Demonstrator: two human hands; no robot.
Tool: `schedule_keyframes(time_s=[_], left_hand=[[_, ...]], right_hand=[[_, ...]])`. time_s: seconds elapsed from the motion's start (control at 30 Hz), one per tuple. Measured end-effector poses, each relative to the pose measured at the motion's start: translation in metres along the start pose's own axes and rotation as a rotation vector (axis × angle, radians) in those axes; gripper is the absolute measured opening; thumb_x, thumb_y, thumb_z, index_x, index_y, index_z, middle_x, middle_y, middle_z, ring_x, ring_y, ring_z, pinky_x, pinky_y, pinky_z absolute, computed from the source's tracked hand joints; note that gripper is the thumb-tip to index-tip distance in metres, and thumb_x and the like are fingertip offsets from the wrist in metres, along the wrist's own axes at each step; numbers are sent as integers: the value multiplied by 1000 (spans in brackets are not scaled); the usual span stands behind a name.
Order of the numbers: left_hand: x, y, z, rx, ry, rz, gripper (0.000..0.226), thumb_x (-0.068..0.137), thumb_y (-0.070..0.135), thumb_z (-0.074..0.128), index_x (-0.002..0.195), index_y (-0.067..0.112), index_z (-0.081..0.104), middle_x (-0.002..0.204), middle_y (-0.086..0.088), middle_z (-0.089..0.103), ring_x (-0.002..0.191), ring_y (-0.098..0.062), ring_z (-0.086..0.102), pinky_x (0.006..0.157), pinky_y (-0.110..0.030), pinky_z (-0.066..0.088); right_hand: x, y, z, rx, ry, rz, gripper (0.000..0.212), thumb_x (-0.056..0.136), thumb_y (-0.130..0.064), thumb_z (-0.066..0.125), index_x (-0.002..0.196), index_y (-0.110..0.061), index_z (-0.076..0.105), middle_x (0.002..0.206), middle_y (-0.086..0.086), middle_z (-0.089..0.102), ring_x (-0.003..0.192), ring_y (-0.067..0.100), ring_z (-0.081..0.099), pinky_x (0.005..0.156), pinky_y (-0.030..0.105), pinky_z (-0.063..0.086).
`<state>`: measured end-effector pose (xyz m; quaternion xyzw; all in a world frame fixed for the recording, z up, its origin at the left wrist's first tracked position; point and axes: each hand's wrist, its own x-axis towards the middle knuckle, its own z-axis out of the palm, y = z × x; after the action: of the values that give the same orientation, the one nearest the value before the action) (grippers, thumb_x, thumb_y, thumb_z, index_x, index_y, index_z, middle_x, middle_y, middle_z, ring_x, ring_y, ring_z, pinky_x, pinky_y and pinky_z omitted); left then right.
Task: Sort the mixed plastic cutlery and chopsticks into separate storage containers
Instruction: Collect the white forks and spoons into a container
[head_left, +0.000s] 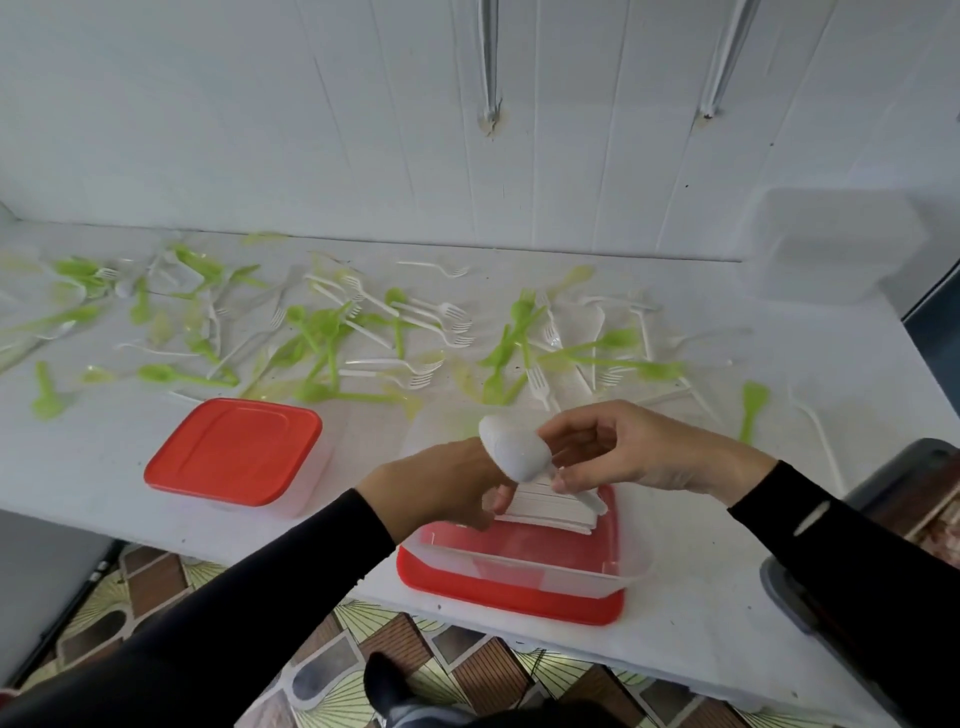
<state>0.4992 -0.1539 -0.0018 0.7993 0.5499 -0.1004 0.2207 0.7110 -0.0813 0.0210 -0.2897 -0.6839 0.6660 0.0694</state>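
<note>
My left hand (447, 488) grips a stacked bundle of white plastic spoons (514, 452), bowls up, over a clear container (550, 571) that sits on its red lid near the counter's front edge. My right hand (634, 452) pinches the handles of the same bundle from the right. Behind, mixed green spoons (322, 332) and white forks (447, 322) lie scattered across the white counter (104, 467). A second clear container with a red lid (234, 452) stands closed to the left. No chopsticks are visible.
A frosted clear box (826, 249) stands at the back right against the white panelled wall. A dark grey object (883, 499) sits at the right edge. Patterned floor tiles and a dark shoe show below the counter's front edge.
</note>
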Motion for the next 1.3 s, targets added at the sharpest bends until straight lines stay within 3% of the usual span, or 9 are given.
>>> schedule_keyframes(time_s=[0.17, 0.3, 0.4, 0.6, 0.73, 0.9, 1.0, 1.13, 1.3], left_hand=[[17, -5, -12, -124, -91, -69, 21, 85, 13, 66, 105, 14, 70, 94, -1, 68, 82, -18, 58, 71, -27, 43], [23, -8, -14, -161, -139, -74, 9, 81, 21, 74, 90, 22, 75, 68, 15, 59, 66, -5, 54, 70, -23, 46], [23, -8, -13, -173, -154, -82, 10, 80, 22, 77, 79, 28, 69, 64, 16, 56, 60, -1, 49, 65, -21, 43], [20, -9, -15, -187, -119, -126, 14, 86, 11, 60, 87, 24, 66, 74, 15, 56, 77, -12, 52, 69, -21, 43], [10, -14, -15, -223, -8, -134, 30, 88, 6, 53, 109, 20, 71, 90, 6, 60, 83, -10, 52, 79, -20, 43], [0, -22, -7, -185, 135, -108, 14, 87, 17, 70, 101, 14, 73, 85, 7, 59, 76, -5, 49, 76, -18, 41], [-10, -24, -16, -257, 317, -79, 10, 85, 19, 73, 95, 17, 73, 81, 12, 53, 72, -1, 53, 77, -22, 47], [-25, -36, -25, -367, 581, -44, 8, 84, 21, 75, 86, 27, 69, 79, 12, 59, 71, -6, 63, 70, -21, 51], [-40, -64, -22, -561, 866, -313, 11, 86, 20, 71, 82, 29, 66, 76, 11, 63, 65, -6, 61, 63, -18, 47]], right_hand=[[3, -4, 11, -418, -155, 77, 34, 81, -13, 78, 108, -31, 71, 104, -11, 73, 93, 8, 69, 86, 27, 52], [15, -1, 36, -754, -211, 96, 39, 84, -20, 72, 122, -27, 69, 116, -9, 69, 90, 3, 63, 84, 21, 48], [25, 8, 57, -944, -173, 100, 40, 86, -27, 67, 126, -28, 67, 118, -5, 69, 101, 14, 62, 84, 26, 47], [36, 24, 81, -1038, -57, 64, 24, 87, -22, 63, 110, -17, 67, 99, 4, 65, 93, 26, 61, 78, 34, 50], [35, 22, 81, -1104, -12, 4, 24, 84, -22, 64, 94, -17, 42, 90, 4, 52, 79, 25, 50, 68, 35, 40], [37, 17, 79, -1213, 20, 108, 30, 88, -39, 66, 105, -17, 55, 112, 9, 63, 101, 30, 61, 71, 32, 36], [37, 18, 79, -1234, 19, 139, 26, 87, -40, 64, 90, -19, 50, 108, 7, 65, 96, 28, 61, 71, 33, 38], [36, 17, 77, -1224, -2, 146, 26, 84, -41, 68, 90, -20, 56, 102, 3, 65, 84, 23, 57, 72, 34, 42], [39, 0, 68, -1090, 8, 135, 31, 84, -54, 64, 91, -24, 62, 87, -11, 61, 86, 14, 59, 63, 29, 37]])
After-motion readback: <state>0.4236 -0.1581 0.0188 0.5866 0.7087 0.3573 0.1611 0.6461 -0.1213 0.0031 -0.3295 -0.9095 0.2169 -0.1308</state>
